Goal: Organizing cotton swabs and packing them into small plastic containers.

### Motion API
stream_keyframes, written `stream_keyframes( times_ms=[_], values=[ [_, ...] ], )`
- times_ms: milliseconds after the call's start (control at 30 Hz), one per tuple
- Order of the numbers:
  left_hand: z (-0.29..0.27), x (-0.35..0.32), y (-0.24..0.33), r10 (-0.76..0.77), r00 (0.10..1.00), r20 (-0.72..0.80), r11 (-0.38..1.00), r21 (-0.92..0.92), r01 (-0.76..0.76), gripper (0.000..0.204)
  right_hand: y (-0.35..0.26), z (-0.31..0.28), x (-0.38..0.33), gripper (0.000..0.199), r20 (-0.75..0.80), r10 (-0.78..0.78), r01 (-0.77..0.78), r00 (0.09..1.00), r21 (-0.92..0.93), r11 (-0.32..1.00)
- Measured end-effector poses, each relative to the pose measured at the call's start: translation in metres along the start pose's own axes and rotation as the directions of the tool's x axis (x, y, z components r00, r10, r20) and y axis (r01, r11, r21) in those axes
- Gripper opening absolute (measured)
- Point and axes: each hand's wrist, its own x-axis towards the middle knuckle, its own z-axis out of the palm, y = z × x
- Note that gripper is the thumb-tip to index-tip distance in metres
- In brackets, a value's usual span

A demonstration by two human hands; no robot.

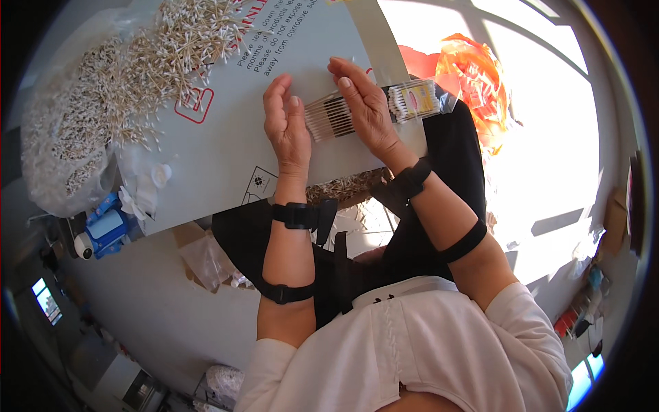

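A flat row of white-tipped cotton swabs (322,118) lies on the grey tabletop between my hands. My left hand (287,130) stands on edge at the row's left end, fingers slightly bent and apart from the thumb, close to the swab tips. Across the middle of the row lies my right hand (371,113), its fingers stretched out past the far side. To its right the row continues as a clear pack of swabs (415,99) with a yellow label. Part of the swabs is hidden under my right hand. Neither hand visibly grips anything.
A big heap of loose cotton swabs (165,62) spills from a clear plastic bag (51,151) at the left. A small white cap (161,174) and a blue packet (106,226) sit near the table's left edge. Orange plastic bags (473,86) lie beyond the right edge.
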Motion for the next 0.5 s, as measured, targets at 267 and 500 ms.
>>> stream_keyframes(
  times_ms=[267,500],
  values=[
    [0.015,-0.009,0.006,-0.135,0.988,-0.077,0.944,-0.314,0.105,0.046,0.003,0.014,-0.021,0.032,-0.213,0.044,0.000,0.976,0.205,0.979],
    [0.014,-0.011,0.007,-0.168,0.982,-0.090,0.883,-0.456,0.110,0.054,0.007,0.018,-0.022,0.032,-0.225,-0.001,0.035,0.974,0.147,0.989]
  ],
)
